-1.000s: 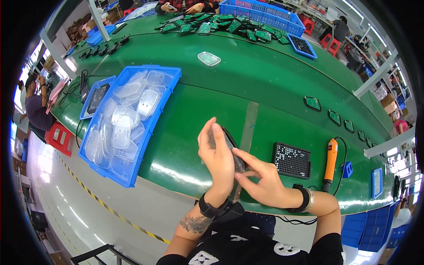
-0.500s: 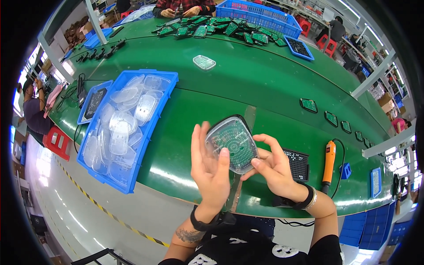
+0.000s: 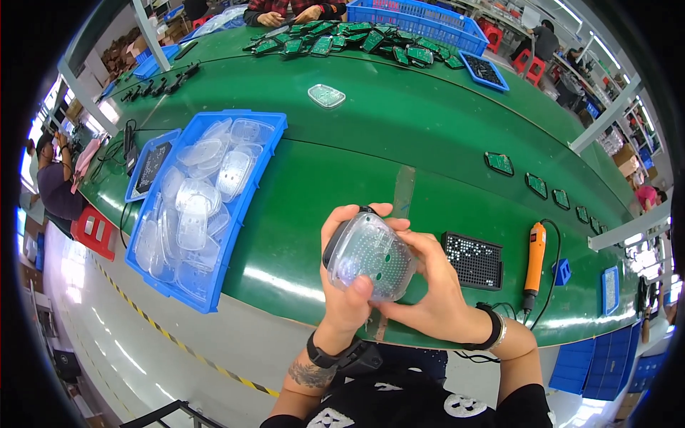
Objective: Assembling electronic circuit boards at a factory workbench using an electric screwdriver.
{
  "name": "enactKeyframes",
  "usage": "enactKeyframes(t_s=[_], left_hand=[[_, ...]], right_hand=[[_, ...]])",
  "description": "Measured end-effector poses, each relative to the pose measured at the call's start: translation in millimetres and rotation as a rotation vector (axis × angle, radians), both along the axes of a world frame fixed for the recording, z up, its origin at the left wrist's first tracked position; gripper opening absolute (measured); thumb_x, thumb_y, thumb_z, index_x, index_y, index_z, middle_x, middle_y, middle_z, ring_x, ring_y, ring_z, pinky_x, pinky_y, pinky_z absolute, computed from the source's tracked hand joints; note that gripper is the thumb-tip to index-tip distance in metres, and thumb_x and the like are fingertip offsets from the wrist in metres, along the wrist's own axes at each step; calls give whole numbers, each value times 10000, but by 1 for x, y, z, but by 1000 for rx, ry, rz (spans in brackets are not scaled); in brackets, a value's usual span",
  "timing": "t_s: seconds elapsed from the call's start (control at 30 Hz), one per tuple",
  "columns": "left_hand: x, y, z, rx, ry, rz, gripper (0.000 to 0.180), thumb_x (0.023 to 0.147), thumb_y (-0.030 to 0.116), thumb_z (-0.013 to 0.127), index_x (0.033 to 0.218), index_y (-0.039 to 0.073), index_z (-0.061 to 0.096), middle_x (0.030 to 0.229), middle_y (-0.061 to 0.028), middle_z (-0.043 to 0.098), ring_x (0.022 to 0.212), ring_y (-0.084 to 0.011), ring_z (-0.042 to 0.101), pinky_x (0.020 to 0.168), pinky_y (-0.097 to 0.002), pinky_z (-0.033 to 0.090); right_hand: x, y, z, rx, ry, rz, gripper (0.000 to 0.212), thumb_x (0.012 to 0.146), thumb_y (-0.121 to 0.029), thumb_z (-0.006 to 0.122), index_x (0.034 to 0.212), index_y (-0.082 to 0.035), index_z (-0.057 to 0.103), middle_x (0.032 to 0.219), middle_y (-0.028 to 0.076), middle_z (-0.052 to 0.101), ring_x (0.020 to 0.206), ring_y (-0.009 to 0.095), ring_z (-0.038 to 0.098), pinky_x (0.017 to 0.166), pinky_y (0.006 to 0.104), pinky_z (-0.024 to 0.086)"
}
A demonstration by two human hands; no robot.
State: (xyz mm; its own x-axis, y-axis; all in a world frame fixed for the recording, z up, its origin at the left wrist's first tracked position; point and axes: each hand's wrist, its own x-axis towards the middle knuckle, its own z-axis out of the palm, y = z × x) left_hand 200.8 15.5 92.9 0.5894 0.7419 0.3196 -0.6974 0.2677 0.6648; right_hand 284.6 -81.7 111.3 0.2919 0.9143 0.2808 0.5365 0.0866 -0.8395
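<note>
Above the near edge of the green bench I hold a rounded device housing (image 3: 378,257) tilted between both hands. It has a clear, dotted plastic cover with a black rim, and dark green shows through. My left hand (image 3: 342,303) wraps its left side, thumb across the lower face and fingers round the top edge. My right hand (image 3: 437,296) is closed on the right side and lower corner. To the left stands a blue tray (image 3: 246,207) of loose clear plastic covers (image 3: 196,203). Close by my right hand lies a black perforated screw tray (image 3: 474,262) with shiny small pieces.
An orange electric screwdriver (image 3: 534,260) lies at right, corded, near a small blue holder (image 3: 561,272). Several green board units (image 3: 498,163) line the right side. One clear cover (image 3: 326,95) lies ahead. Across the bench, a person's hands (image 3: 308,14) are near piled boards (image 3: 371,41).
The housing has come lower and nearer to me and has tipped. My left fingers, spread before, now curl round it, and my right hand has closed in along its side.
</note>
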Motion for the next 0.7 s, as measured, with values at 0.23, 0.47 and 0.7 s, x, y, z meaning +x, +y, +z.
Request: enactKeyframes(t_s=[0.23, 0.47, 0.7], left_hand=[[5, -5, 6, -194, -198, 52, 850, 716, 656, 569, 1282, 106, 253, 1245, -236, 393, 1080, -393, 496, 938, -512, 398], [5, -10, 10, -99, -85, 65, 717, 791, 518, 564, 1281, 96, 253, 1261, -252, 372, 1109, -440, 461, 967, -534, 366], [-4, -16, 20, -63, 184, 150, 435, 855, 151, 527, 1216, -35, 372, 1152, -233, 495, 1032, -349, 546, 887, -447, 457]], right_hand=[[-7, 0, 2, 110, 16, -46, 831, 621, -47, 782, 1283, -9, 282, 1205, 159, 398, 1149, 276, 444, 951, 374, 397], [-9, 4, -5, 158, 27, -44, 861, 620, -64, 792, 1289, -16, 253, 1194, 161, 398, 1181, 283, 409, 951, 377, 387], [-19, 5, -18, 264, 227, -88, 865, 613, -32, 792, 1276, -24, 235, 1238, 167, 372, 1194, 259, 395, 957, 376, 383]])
